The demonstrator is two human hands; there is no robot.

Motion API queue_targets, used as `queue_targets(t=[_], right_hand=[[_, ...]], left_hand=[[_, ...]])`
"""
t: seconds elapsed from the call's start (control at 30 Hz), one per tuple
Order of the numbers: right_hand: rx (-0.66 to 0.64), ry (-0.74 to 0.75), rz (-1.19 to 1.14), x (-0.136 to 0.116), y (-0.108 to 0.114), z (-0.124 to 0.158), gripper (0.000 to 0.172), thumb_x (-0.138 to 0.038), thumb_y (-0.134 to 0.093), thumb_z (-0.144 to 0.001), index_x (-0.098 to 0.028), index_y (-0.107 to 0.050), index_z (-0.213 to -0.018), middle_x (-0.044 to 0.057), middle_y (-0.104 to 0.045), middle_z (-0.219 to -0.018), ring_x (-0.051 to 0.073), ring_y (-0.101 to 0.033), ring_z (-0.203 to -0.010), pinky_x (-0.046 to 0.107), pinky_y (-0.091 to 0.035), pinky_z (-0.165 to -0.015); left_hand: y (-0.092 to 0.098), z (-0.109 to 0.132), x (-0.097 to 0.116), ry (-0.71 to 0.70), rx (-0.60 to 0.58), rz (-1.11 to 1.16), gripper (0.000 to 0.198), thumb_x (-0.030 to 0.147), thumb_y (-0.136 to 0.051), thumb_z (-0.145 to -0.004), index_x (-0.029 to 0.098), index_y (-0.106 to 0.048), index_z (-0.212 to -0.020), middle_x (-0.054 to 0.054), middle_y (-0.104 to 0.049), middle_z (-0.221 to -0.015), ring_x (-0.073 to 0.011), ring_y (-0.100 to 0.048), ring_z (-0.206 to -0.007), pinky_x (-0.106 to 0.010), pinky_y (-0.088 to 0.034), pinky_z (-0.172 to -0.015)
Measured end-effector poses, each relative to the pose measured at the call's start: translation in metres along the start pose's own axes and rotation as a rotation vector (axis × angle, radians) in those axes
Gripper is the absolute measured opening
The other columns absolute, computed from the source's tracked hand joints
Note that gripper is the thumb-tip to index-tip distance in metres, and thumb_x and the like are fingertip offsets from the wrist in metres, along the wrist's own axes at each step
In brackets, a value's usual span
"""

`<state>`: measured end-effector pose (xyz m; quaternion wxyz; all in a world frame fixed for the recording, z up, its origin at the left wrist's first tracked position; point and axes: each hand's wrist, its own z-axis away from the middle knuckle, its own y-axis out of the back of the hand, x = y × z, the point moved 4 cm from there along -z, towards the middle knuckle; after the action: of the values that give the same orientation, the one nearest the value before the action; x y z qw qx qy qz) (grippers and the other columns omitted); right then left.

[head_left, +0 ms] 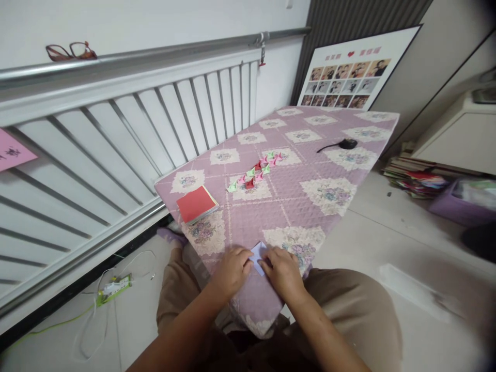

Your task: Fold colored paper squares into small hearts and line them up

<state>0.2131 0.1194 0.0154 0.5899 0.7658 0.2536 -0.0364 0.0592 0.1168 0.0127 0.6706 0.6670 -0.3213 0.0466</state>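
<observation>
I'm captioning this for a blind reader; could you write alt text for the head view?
A person's left hand and right hand hold a small folded lavender paper over a purple floral tablecloth. Farther away lie a red-topped paper stack and a cluster of small folded paper pieces in pink, green and red.

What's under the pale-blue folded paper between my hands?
The purple, flower-patterned cloth shows around the pale-blue folded paper; whatever lies directly beneath is covered. The left hand and right hand hide parts of the paper's sides.
</observation>
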Motion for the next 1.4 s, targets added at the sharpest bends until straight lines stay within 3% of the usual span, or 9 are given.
queue_targets(t=[0.13, 0.27, 0.63, 0.87, 1.07, 1.23, 1.4], right_hand=[[0.045, -0.119, 0.046, 0.008, 0.002, -0.001, 0.039, -0.035, -0.063, -0.081, -0.022, -0.055, -0.117, 0.009, -0.062, -0.112, 0.028, -0.053, -0.101, 0.039, -0.035, -0.080], [0.000, -0.174, 0.066, 0.015, 0.001, -0.002, 0.052, -0.042, -0.065, -0.077, -0.021, -0.054, -0.123, 0.012, -0.052, -0.131, 0.033, -0.043, -0.121, 0.047, -0.036, -0.089], [0.004, -0.142, 0.041, 0.017, -0.001, 0.000, 0.042, -0.044, -0.062, -0.080, -0.026, -0.059, -0.118, 0.011, -0.050, -0.135, 0.033, -0.038, -0.126, 0.049, -0.035, -0.091], [0.006, -0.151, 0.030, 0.019, -0.002, 0.001, 0.045, -0.045, -0.062, -0.079, -0.026, -0.058, -0.120, 0.010, -0.050, -0.136, 0.032, -0.038, -0.127, 0.049, -0.033, -0.093], [-0.025, -0.164, 0.024, 0.019, -0.002, 0.000, 0.048, -0.045, -0.062, -0.079, -0.025, -0.056, -0.123, 0.010, -0.049, -0.137, 0.032, -0.036, -0.129, 0.049, -0.034, -0.094], [-0.024, -0.173, 0.019, 0.019, -0.002, 0.000, 0.048, -0.043, -0.061, -0.079, -0.025, -0.055, -0.123, 0.010, -0.049, -0.137, 0.032, -0.036, -0.129, 0.049, -0.033, -0.094], [0.020, -0.128, -0.065, 0.017, 0.000, -0.003, 0.041, -0.038, -0.060, -0.079, -0.027, -0.058, -0.119, 0.009, -0.055, -0.130, 0.030, -0.042, -0.124, 0.048, -0.032, -0.093]], left_hand=[[0.004, -0.017, 0.002, 0.159, -0.032, -0.101, 0.032, 0.026, -0.059, -0.082, 0.018, -0.053, -0.112, -0.009, -0.057, -0.112, -0.0238, -0.051, -0.109, -0.039, -0.042, -0.094], [0.009, -0.033, 0.006, 0.165, -0.179, -0.144, 0.034, 0.028, -0.063, -0.078, 0.016, -0.053, -0.108, -0.011, -0.058, -0.110, -0.0244, -0.053, -0.106, -0.036, -0.043, -0.090], [0.013, -0.057, 0.003, 0.161, -0.341, -0.147, 0.032, 0.031, -0.071, -0.067, 0.018, -0.060, -0.094, -0.007, -0.065, -0.093, -0.0232, -0.062, -0.084, -0.029, -0.046, -0.072], [0.011, -0.055, 0.005, 0.167, -0.320, -0.120, 0.027, 0.026, -0.068, -0.067, 0.018, -0.058, -0.091, -0.007, -0.064, -0.095, -0.0230, -0.060, -0.090, -0.029, -0.045, -0.076], [0.009, -0.048, 0.004, 0.174, -0.321, -0.042, 0.034, 0.024, -0.062, -0.072, 0.019, -0.054, -0.105, -0.006, -0.064, -0.102, -0.0204, -0.060, -0.090, -0.027, -0.044, -0.074], [0.006, -0.052, 0.003, 0.146, -0.413, 0.020, 0.009, 0.024, -0.062, -0.071, 0.017, -0.062, -0.077, 0.000, -0.065, -0.075, -0.0167, -0.059, -0.070, -0.023, -0.040, -0.061], [0.005, -0.050, -0.002, 0.146, -0.397, 0.090, 0.010, 0.025, -0.059, -0.074, 0.016, -0.063, -0.078, 0.002, -0.063, -0.073, -0.0137, -0.055, -0.066, -0.021, -0.037, -0.056]])
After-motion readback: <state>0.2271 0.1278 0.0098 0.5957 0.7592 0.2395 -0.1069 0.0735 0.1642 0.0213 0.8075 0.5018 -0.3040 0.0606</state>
